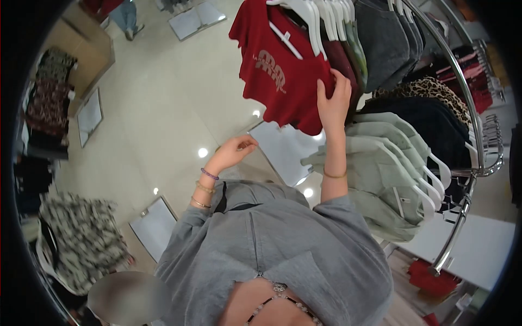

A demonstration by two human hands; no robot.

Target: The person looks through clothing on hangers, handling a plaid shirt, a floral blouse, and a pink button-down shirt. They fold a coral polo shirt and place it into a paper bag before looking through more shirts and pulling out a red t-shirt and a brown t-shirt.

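A red T-shirt with a pale printed design hangs from a white hanger on the rack. My right hand is at the shirt's right-hand edge, thumb on the front and fingers over the shoulder, gripping the cloth. Hovering over the floor, my left hand holds nothing; its fingers are loosely bent, apart from the shirt. Just behind the red shirt hang a dark maroon garment and a green one, partly hidden.
Pale green shirts on white hangers fill the near part of the chrome rack. Farther along are dark grey garments and a leopard-print piece. Patterned clothes hang at left. Another person's leg shows at top left.
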